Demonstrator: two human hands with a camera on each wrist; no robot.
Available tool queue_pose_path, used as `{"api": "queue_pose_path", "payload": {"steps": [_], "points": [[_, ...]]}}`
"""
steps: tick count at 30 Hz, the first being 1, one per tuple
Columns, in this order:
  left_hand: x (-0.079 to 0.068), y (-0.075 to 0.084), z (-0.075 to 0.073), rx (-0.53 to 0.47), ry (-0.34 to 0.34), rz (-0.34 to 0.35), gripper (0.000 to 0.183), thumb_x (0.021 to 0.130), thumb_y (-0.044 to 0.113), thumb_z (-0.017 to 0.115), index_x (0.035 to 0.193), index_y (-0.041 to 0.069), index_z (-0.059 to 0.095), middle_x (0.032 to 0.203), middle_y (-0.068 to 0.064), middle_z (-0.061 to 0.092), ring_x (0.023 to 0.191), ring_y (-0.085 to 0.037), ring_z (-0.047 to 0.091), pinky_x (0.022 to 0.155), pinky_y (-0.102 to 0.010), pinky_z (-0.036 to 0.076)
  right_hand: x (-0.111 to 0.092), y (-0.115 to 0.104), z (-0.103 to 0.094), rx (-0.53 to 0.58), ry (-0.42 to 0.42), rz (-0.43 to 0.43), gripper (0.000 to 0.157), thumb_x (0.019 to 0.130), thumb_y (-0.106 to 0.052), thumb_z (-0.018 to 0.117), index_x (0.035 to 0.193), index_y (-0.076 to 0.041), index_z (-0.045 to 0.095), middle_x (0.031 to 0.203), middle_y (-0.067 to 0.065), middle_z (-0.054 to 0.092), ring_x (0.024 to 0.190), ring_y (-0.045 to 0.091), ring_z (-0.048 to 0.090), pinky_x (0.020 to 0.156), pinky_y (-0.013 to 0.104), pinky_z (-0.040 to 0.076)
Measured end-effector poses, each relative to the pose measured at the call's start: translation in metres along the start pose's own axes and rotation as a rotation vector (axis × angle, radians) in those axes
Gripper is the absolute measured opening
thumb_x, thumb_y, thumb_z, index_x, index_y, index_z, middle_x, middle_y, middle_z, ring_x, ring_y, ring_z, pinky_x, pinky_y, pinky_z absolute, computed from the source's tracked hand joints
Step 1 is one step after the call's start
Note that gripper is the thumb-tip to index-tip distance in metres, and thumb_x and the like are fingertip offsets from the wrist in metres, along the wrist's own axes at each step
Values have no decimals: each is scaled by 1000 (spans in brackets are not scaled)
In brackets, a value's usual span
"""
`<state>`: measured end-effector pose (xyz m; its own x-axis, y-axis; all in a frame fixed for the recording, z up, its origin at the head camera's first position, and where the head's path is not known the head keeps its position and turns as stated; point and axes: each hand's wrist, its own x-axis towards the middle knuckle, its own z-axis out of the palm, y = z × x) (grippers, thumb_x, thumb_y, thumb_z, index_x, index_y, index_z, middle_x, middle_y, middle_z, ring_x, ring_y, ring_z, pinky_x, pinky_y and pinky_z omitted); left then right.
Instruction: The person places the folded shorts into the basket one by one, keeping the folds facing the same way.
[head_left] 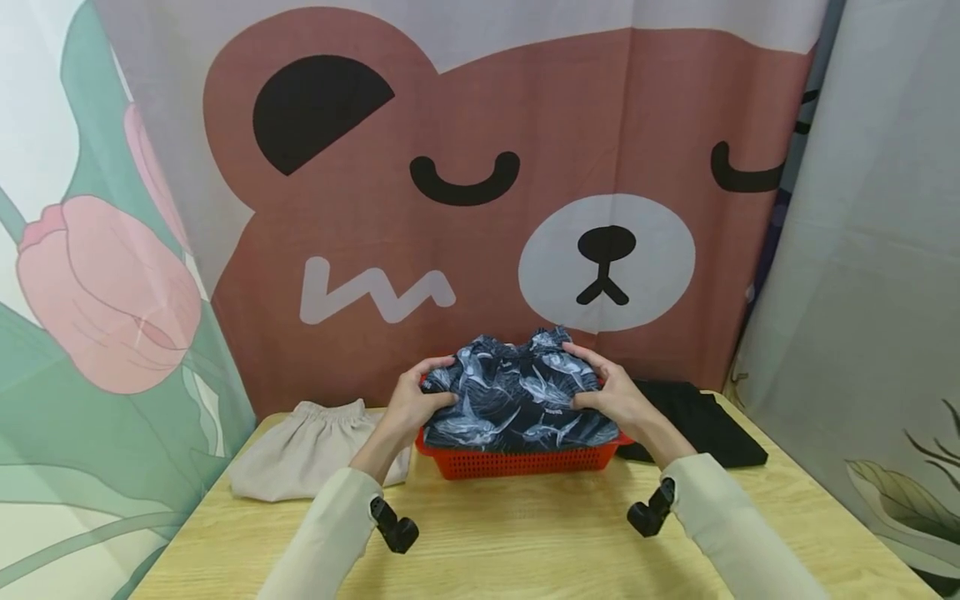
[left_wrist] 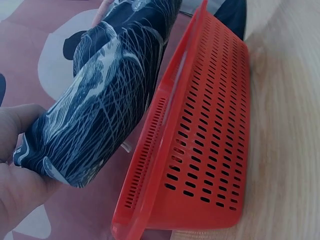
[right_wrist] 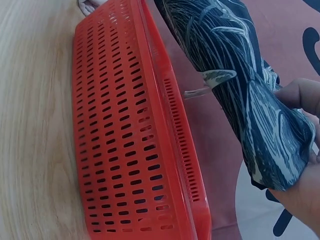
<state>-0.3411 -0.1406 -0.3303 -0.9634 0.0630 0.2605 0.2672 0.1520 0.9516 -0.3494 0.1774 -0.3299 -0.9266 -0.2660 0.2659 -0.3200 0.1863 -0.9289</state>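
Observation:
Both hands hold a folded pair of dark navy shorts [head_left: 517, 396] with a white and blue fish-like print and a gathered waist along the top. My left hand [head_left: 423, 396] grips the left side, thumb in front and fingers behind. On the opposite side, my right hand [head_left: 611, 396] pinches the cloth in the same way. Beneath the shorts is a red perforated plastic basket [head_left: 525, 464]. Both wrist views show the folded cloth raised above the basket's rim [left_wrist: 167, 130], and a pale cord end [right_wrist: 197, 93] hangs under it.
Left of the basket lies a beige garment [head_left: 300, 454] with a gathered waistband. A folded black garment [head_left: 701, 421] lies to the right. All rest on a light wooden table [head_left: 525, 542], with a bear-printed curtain [head_left: 480, 242] hanging behind and other curtains at both sides.

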Motion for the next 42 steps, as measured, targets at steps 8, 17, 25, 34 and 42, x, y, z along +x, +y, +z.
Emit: {"api": "queue_pose_path", "payload": {"steps": [8, 17, 25, 34, 42], "points": [[12, -3, 4, 8, 38, -18, 56, 76, -9, 74, 125, 17, 66, 146, -8, 41, 132, -31, 34, 97, -48, 42, 11, 4, -2, -14, 26, 13, 89, 71, 11, 70, 148, -24, 42, 156, 6, 23, 129, 33, 34, 94, 44, 40], [19, -6, 9, 23, 65, -29, 58, 75, -10, 74, 124, 18, 65, 148, -8, 38, 137, -31, 26, 98, -48, 42, 22, 5, -3, -31, 37, 7, 88, 71, 10, 70, 149, -21, 42, 156, 10, 24, 128, 35, 35, 101, 52, 35], [28, -9, 13, 17, 104, -38, 57, 75, -11, 73, 123, 17, 66, 143, -7, 44, 134, -30, 31, 100, -48, 40, 32, 7, -3, -91, 60, 20, 87, 72, 11, 69, 149, -21, 42, 156, 10, 25, 126, 35, 36, 99, 50, 37], [37, -24, 20, 28, 146, -42, 59, 73, -14, 71, 124, 15, 66, 140, -11, 46, 127, -32, 38, 99, -48, 41, 40, 18, 1, -144, 76, 29, 86, 73, 12, 67, 149, -21, 41, 154, 15, 27, 129, 36, 34, 101, 54, 35], [38, -34, 27, 52, 159, -55, 59, 74, -12, 71, 125, 15, 66, 142, -14, 45, 128, -35, 37, 100, -50, 40, 41, 33, 5, -224, 117, 55, 85, 75, 11, 67, 148, -24, 42, 155, 14, 28, 133, 37, 32, 104, 56, 31]]}}
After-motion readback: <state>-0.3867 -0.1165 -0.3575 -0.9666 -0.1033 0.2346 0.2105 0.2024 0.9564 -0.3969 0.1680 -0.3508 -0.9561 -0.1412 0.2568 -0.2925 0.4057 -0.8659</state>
